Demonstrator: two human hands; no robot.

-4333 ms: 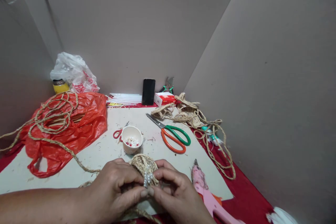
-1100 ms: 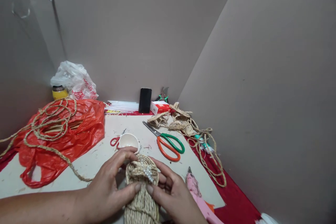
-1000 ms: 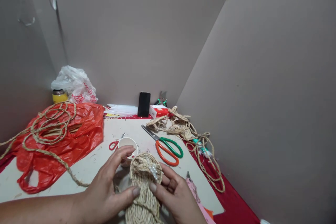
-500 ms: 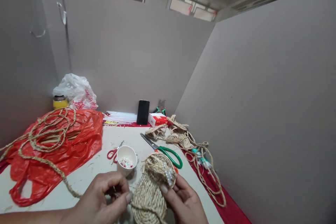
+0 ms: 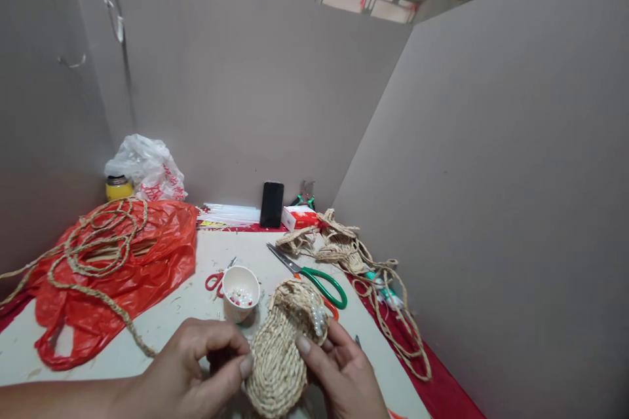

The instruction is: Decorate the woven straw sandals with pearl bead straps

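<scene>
head view | left hand (image 5: 196,370) fingers curled, thumb tip pressed to the woven straw slipper (image 5: 285,353) | right hand (image 5: 344,376) fingers gripping the slipper's right edge, thumb beside its pearl beads (image 5: 318,319) | slipper held low over the counter (image 5: 187,301), toe tilted away | paper cup of beads (image 5: 240,285) just beyond, scissors (image 5: 314,278) near right

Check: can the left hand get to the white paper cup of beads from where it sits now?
Probably yes. The left hand lies just in front of the cup, with only bare table top between them. The woven sandal sits to the right, out of that path.
</scene>
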